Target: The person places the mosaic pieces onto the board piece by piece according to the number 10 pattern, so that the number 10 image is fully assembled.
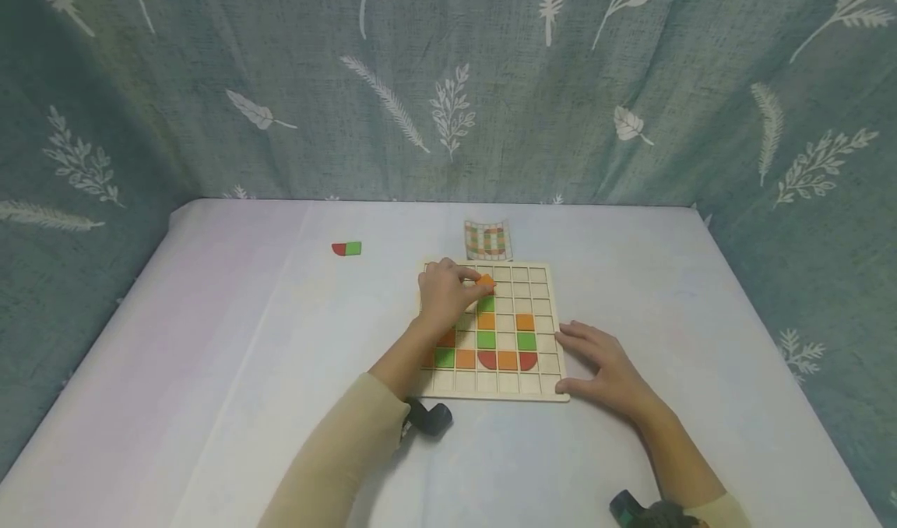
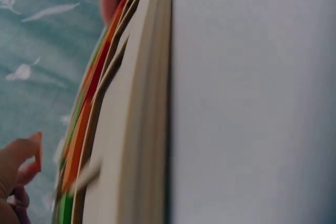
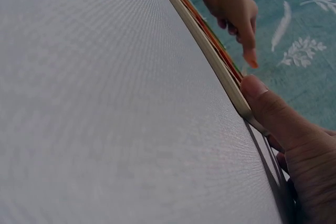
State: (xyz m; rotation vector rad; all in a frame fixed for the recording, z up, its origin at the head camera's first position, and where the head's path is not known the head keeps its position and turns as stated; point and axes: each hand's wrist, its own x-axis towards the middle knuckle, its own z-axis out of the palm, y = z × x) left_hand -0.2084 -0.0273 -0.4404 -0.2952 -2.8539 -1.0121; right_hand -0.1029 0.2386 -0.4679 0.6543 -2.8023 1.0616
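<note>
A wooden grid board (image 1: pixel 518 386) lies on the table, with orange, green and red tiles in several of its cells. Over the upper part of the board, my left hand (image 1: pixel 443 293) pinches an orange tile (image 1: pixel 486 280) between thumb and fingers. That tile shows edge-on in the left wrist view, raised off the board. A green tile (image 1: pixel 486 304) sits just below it in the same column. My right hand (image 1: pixel 608 368) rests against the board's right edge, its thumb (image 3: pixel 273 109) touching near the front corner. The left forearm covers part of the board's left side.
A small printed pattern card (image 1: pixel 488 241) lies behind the board. To the left, a red rounded tile (image 1: pixel 339 249) and a green tile (image 1: pixel 353 248) lie side by side on the white tablecloth (image 1: pixel 210 341). A patterned green curtain (image 1: pixel 448 84) hangs behind the table.
</note>
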